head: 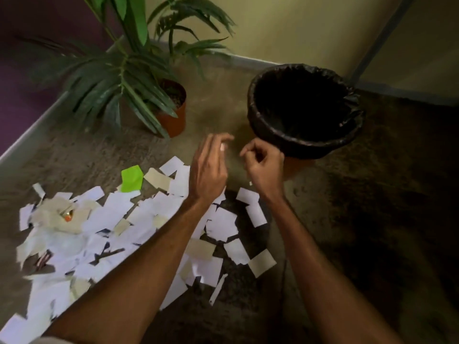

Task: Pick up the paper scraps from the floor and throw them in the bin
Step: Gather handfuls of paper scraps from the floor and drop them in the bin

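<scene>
Several white and beige paper scraps [116, 219] lie scattered over the floor at the left and centre, with one bright green scrap [132, 178] among them. The bin [305, 145], lined with a black bag, stands at the upper right with its mouth open. My left hand [208, 170] hovers above the scraps with fingers loosely spread; a small white bit shows at its fingertips. My right hand [264, 165] is curled just left of the bin's rim, and I see nothing clearly held in it.
A potted plant [171, 112] in an orange pot stands behind the scraps. A skirting edge [32, 130] runs along the purple wall on the left. A yellow wall and dark door frame [377, 38] are behind the bin. The floor at right is dark.
</scene>
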